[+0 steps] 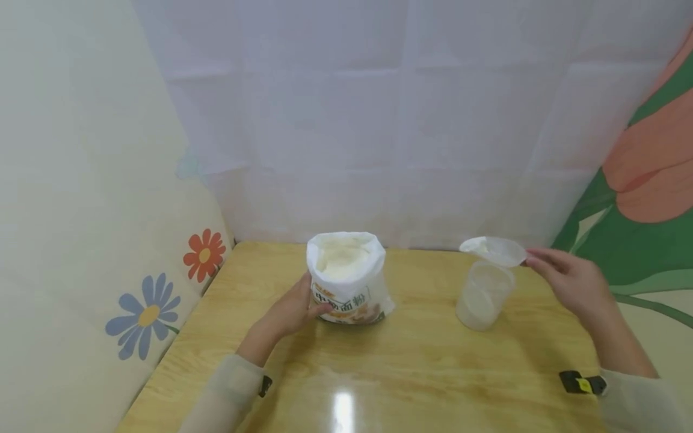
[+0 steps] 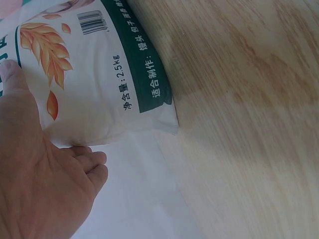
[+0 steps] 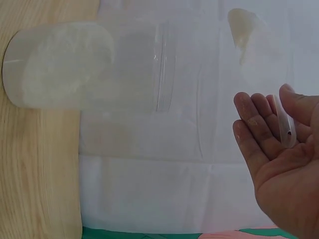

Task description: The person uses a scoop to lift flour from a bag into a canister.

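Observation:
A white paper bag of flour (image 1: 354, 297) stands upright on the table, its top wide open and flour (image 1: 342, 263) visible inside. My left hand (image 1: 291, 310) holds the bag's left side, thumb across the printed front and fingers round toward the back. On the right, my right hand (image 1: 571, 279) pinches the handle of a clear plastic scoop (image 1: 502, 251) between thumb and fingers. White flour lies toward the scoop's tip, which is over the mouth of a clear cylindrical jar (image 1: 483, 299). In the right wrist view, a sloping heap of flour (image 3: 67, 64) fills the jar's lower part.
The wooden table (image 1: 422, 373) has its far edge against a white hanging sheet (image 1: 335, 120). A flower-painted wall (image 1: 108, 210) borders the left side, and a large painted flower (image 1: 657, 174) covers the wall at right.

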`<action>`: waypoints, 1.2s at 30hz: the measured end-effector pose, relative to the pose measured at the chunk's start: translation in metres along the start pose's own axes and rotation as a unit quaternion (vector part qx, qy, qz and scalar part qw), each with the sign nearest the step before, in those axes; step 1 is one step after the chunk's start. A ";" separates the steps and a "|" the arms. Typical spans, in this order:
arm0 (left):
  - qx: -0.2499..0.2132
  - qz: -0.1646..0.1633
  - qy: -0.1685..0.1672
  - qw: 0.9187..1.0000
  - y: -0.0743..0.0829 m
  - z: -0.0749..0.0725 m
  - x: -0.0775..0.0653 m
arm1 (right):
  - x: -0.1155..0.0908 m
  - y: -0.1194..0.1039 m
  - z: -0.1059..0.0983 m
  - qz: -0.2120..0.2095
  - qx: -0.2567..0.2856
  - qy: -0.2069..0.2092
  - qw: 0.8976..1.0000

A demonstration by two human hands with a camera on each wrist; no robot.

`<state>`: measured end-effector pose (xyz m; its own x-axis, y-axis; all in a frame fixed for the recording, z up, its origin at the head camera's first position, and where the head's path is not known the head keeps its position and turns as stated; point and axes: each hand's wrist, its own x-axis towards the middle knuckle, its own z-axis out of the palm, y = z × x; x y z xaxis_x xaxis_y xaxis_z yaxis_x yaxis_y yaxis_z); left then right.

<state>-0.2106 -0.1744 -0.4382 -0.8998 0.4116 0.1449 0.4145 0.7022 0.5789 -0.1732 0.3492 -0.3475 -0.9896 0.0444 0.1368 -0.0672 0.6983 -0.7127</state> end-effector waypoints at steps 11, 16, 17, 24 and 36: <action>0.009 -0.012 0.000 1.000 0.003 0.001 -0.001 | -0.009 0.024 -0.010 0.036 -0.012 -0.006 0.999; 0.015 -0.018 -0.003 1.000 0.002 0.002 -0.002 | -0.012 0.029 -0.015 0.044 -0.024 -0.008 0.999; 0.016 -0.018 -0.005 1.000 0.002 0.002 -0.002 | -0.013 0.030 -0.016 0.044 -0.025 -0.011 0.999; 0.012 -0.012 -0.004 1.000 0.001 0.000 -0.002 | -0.015 0.030 -0.016 0.044 -0.054 0.007 0.998; 0.015 -0.016 -0.004 1.000 0.000 0.000 -0.002 | -0.016 0.032 -0.019 -0.023 -0.117 0.031 0.992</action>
<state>-0.2086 -0.1748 -0.4385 -0.9118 0.3926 0.1205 0.3890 0.7319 0.5594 -0.1576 0.3849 -0.3595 -0.9761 0.0466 0.2125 -0.0743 0.8466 -0.5270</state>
